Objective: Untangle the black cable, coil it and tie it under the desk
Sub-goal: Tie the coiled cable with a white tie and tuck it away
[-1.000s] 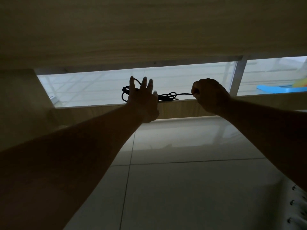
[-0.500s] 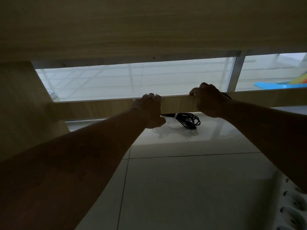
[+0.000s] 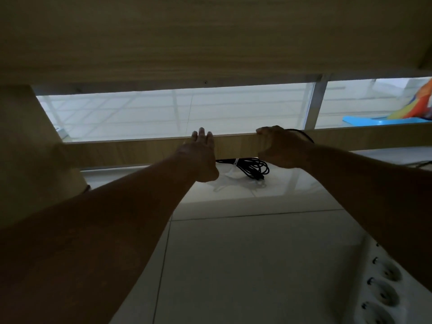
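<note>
Under desk [image 3: 210, 31]: left hand [image 3: 201, 157] flat on rail [image 3: 140, 152], fingers straight; right hand [image 3: 278, 147] fisted over rail top, pinching cable [image 3: 251, 168]; tied coil hanging below.

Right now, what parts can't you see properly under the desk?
All in the head view:
- Left hand: fingertips reach over the wooden rail, so what they touch behind it is hidden.
- Right hand: closed at the rail's top; its own knuckles hide whether it pinches the cable.
- Black cable: the rail and both hands cover part of the coil.
- Power strip: cut off by the bottom-right edge.
</note>
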A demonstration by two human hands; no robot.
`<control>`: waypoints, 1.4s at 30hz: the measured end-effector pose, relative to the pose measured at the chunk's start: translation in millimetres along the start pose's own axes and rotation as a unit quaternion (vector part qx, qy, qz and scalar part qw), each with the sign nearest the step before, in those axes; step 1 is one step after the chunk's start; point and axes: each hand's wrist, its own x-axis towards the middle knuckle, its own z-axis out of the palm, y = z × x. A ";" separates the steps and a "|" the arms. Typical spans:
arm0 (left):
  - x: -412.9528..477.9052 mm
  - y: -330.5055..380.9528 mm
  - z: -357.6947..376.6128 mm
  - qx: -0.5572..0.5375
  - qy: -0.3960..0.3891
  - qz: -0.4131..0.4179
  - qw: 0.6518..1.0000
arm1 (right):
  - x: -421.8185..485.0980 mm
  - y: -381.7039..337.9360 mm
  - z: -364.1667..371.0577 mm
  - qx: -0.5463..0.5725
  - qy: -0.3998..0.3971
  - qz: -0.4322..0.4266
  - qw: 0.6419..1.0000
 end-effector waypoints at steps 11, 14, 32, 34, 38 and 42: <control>-75.3 59.0 16.7 -0.161 0.159 0.056 0.972 | -112.1 -6.1 -2.9 0.150 0.167 0.034 0.974; -95.4 81.8 23.1 -0.185 0.163 0.076 0.966 | -141.3 -5.4 -2.7 0.141 0.155 0.051 0.976; -174.8 224.4 58.4 -0.153 -0.109 0.132 0.973 | -340.3 59.0 29.7 -0.002 -0.139 0.144 0.980; -173.4 245.4 60.5 -0.152 -0.120 0.143 0.971 | -347.7 78.9 27.5 0.000 -0.132 0.155 0.979; -166.7 302.3 64.7 -0.146 -0.136 0.147 0.969 | -368.3 134.6 24.4 0.021 -0.072 0.182 0.980; -157.1 355.5 69.2 -0.153 -0.152 0.151 0.965 | -382.4 199.3 18.7 -0.011 -0.056 0.219 0.974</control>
